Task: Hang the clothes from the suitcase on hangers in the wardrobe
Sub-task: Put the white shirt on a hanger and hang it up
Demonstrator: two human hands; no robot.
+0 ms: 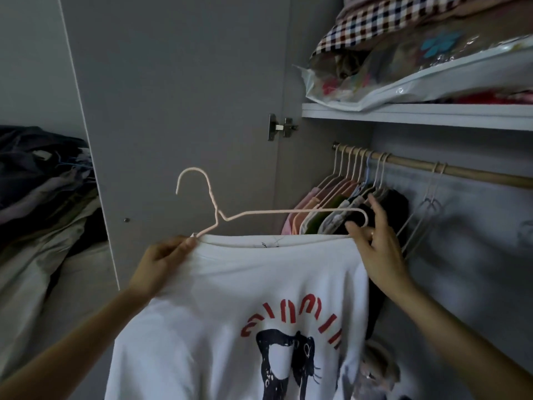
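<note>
A white T-shirt with red letters and a dark animal print hangs in front of me. A pale pink wire hanger sits partly in its collar, the left arm inside, the right arm and hook above the cloth. My left hand grips the shirt's left shoulder together with the hanger's left end. My right hand pinches the shirt's right shoulder at the hanger's right bend. The wooden wardrobe rail runs behind, upper right.
Several clothes on hangers crowd the rail's left end; two empty hangers hang further right. A shelf above holds bagged bedding. The open wardrobe door stands at left, with a pile of dark clothes beyond it.
</note>
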